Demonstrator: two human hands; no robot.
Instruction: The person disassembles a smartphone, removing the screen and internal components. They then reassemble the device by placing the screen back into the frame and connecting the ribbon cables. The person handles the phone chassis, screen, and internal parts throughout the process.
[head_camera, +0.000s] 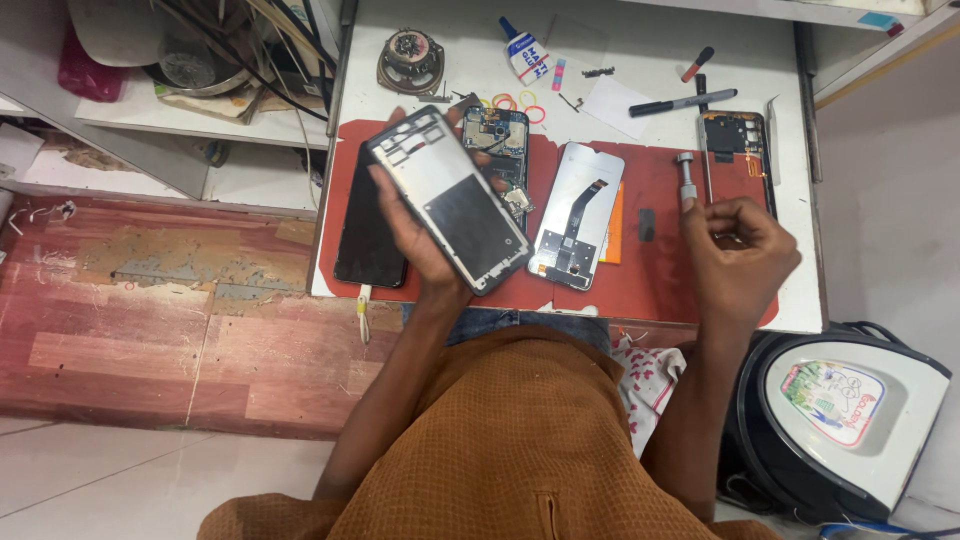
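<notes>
A person's left hand (415, 225) grips a phone frame (448, 198), tilted above a red mat (640, 285) on the white bench (640, 60), while the right hand (738, 250) closes its fingers (722, 212) on a metal-tipped screwdriver (686, 175). Four more phone parts lie on the mat: a black screen (362, 235), a circuit-board body (500, 145), a white display panel (575, 215) and a dark back frame (735, 145). One glue tube (522, 52), one marker (682, 102) and several rubber bands (518, 102) sit behind.

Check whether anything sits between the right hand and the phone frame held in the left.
Nothing visible blocks it. The right hand holds a screwdriver; only open air above the red mat separates it from the frame in the left hand.
</notes>
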